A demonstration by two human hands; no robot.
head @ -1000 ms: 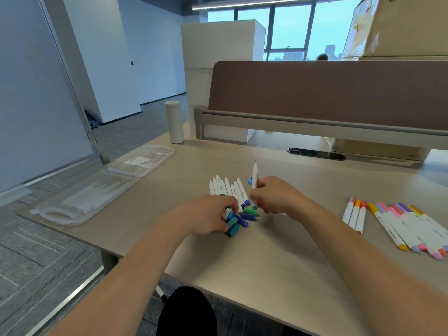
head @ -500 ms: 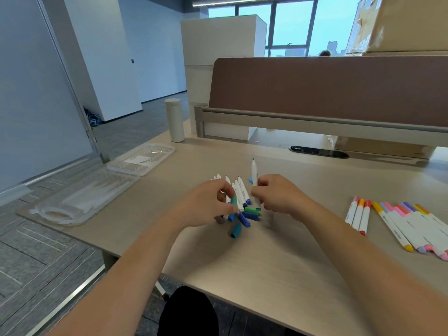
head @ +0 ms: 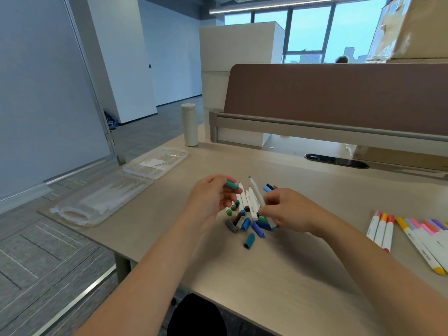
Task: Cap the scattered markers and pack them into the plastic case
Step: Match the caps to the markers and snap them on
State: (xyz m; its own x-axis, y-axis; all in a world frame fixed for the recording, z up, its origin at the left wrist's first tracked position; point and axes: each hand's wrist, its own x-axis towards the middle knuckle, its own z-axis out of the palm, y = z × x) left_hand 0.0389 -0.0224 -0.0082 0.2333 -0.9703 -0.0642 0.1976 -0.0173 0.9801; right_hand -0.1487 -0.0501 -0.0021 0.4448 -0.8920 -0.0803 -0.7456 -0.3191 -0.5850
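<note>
Above pale wooden desktop [head: 291,267], pinches short teal plastic cap [head: 231,185] in left hand [head: 209,200], grips uncapped white marker [head: 257,194] in right hand [head: 288,209], tip slanting up-left toward cap, just apart; clear plastic case [head: 104,197] well left.

white bottle [head: 189,124], brown divider [head: 339,98], cardboard box [head: 417,27]

A white marker [head: 256,192] with a bare green tip points up and away at a tilt, its lower end pinched in the right hand [head: 288,210]. The left hand [head: 209,200] pinches a teal-green cap [head: 231,185] near its tip. Below them, more uncapped white markers [head: 248,202] lie bunched on the table [head: 278,275] among loose caps [head: 249,240] in blue, teal, green and grey. Capped markers [head: 381,230] lie in two groups to the right. The clear plastic case [head: 104,197] lies open at the table's left edge.
</note>
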